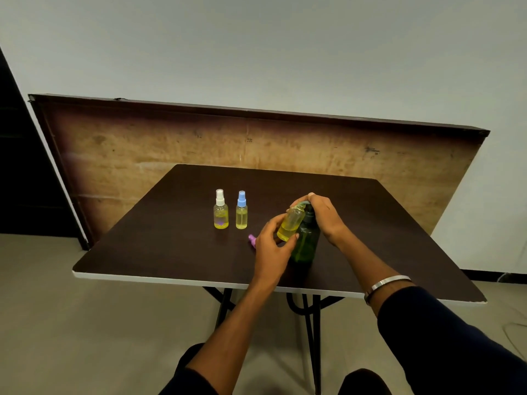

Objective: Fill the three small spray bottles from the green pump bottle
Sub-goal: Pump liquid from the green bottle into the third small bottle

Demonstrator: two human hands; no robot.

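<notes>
The green pump bottle (306,242) stands upright on the dark table (159,240). My right hand (322,215) covers its pump head from above. My left hand (271,249) holds a small clear bottle (291,225) without its cap, tilted, with its mouth up at the pump spout and yellow liquid in its lower part. A purple spray cap (252,240) lies on the table just left of my left hand. Two capped small spray bottles stand upright further left, both holding yellow liquid: one with a white cap (221,210) and one with a blue cap (241,210).
A brown board (171,149) leans against the wall behind the table. The table's white front edge (171,279) runs close to my forearms, with black metal legs (310,332) below. My knees show at the bottom of the view.
</notes>
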